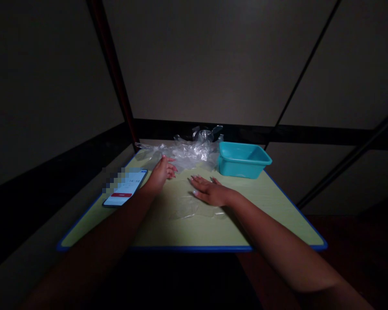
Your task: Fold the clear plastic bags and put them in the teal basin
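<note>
A clear plastic bag (186, 209) lies flat on the yellow-green table, hard to make out against its top. My right hand (209, 191) rests palm down on the bag's far part, fingers stretched out. Just left of it my left hand (163, 172) is tilted on its side with fingers apart and nothing in them, near a heap of crumpled clear plastic bags (189, 153). Whether the left hand touches the table cannot be told.
A turquoise plastic basin (242, 165) stands at the table's back right, beside the heap. At the left edge lies a phone (124, 189) with its screen lit. The table (278, 219) has a blue rim, and wall panels (207, 60) rise right behind it.
</note>
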Demonstrator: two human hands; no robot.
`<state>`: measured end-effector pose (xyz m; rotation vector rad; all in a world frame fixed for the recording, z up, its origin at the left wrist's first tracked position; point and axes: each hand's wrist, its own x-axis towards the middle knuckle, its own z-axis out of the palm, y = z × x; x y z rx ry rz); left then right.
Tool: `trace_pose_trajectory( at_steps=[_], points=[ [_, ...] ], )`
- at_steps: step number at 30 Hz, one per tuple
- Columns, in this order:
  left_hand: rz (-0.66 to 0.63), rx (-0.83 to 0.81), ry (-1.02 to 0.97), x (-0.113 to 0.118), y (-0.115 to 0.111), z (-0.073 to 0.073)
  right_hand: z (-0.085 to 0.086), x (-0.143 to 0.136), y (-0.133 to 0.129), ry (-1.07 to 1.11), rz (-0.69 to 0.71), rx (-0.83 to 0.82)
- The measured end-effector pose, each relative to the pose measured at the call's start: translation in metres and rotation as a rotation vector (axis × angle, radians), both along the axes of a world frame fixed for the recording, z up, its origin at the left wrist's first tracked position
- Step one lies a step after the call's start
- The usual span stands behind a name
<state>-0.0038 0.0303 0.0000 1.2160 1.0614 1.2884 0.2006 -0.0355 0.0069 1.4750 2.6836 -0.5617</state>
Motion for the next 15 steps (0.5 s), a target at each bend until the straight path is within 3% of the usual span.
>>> trace_pose_trajectory(
  at_steps=[8,15],
  points=[
    [0.081,0.07,-0.013,-0.0028,0.0035,-0.0034,0.0013,0.0018,-0.0003,-0.022,-0.024,0.032],
    [0.05,-0.004,0.007,-0.003,0.0051,-0.0052,-0.0003,0.002,0.001,-0.074,-0.009,-0.016]
  ],
)
